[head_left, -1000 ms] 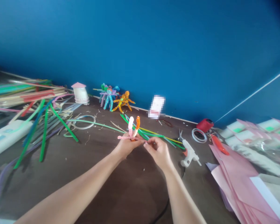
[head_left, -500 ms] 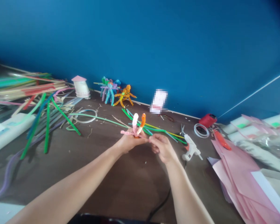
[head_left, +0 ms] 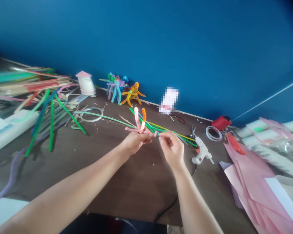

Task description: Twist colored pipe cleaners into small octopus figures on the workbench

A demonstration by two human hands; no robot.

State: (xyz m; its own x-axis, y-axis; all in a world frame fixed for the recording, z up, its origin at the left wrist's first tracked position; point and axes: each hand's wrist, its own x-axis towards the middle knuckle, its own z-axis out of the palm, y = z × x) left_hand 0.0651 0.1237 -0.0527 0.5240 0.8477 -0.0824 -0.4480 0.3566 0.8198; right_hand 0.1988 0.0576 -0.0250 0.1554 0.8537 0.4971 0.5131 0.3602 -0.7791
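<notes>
My left hand is closed around a small pipe cleaner figure above the middle of the table. Two of its limbs point up, one pink and white, one orange with a pale lower part; a pink one sticks out to the left. Another pink limb reaches right, its end bent into a small curl beside my right fingertips. My right hand is pinched at that curled tip; whether the fingers grip it or a thin bit beyond it is hard to make out. Green and yellow pipe cleaners lie just behind both hands.
Finished pipe cleaner figures stand by the blue wall, near a white paper tower. Loose pipe cleaners crowd the left. Rightward lie a glue gun, scissors, a red thread spool and pink sheets.
The pink limb at the right now shows a curled end. My right hand has moved slightly up and away from my left. The whole view has shifted a little.
</notes>
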